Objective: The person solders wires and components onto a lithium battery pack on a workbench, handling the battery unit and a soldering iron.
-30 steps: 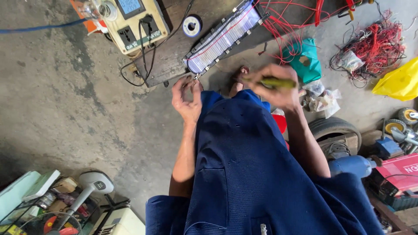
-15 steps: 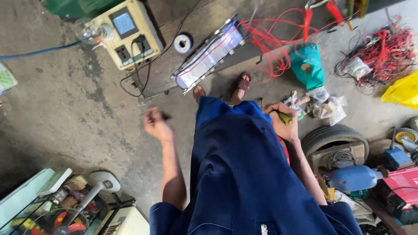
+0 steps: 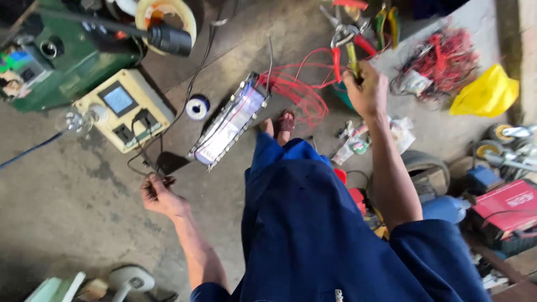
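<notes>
Right grip: the right hand point(image 3: 366, 89) is closed around a yellow-green tool handle point(image 3: 352, 60), raised over the red wires point(image 3: 296, 89).
Left grip: the left hand point(image 3: 159, 196) is curled with fingers pressed together on thin black leads point(image 3: 146, 162); exactly what it pinches I cannot tell.
Leads: they run up towards the beige meter box point(image 3: 123, 109) on the concrete floor point(image 3: 61, 184).
Workpiece: the long flat battery pack point(image 3: 229, 123) lies between both hands, just ahead of the sandalled feet point(image 3: 279, 122).
Doing it well: keep the leads slack, not tugging the box, and bring the tool down clear of the loose red loops.
</notes>
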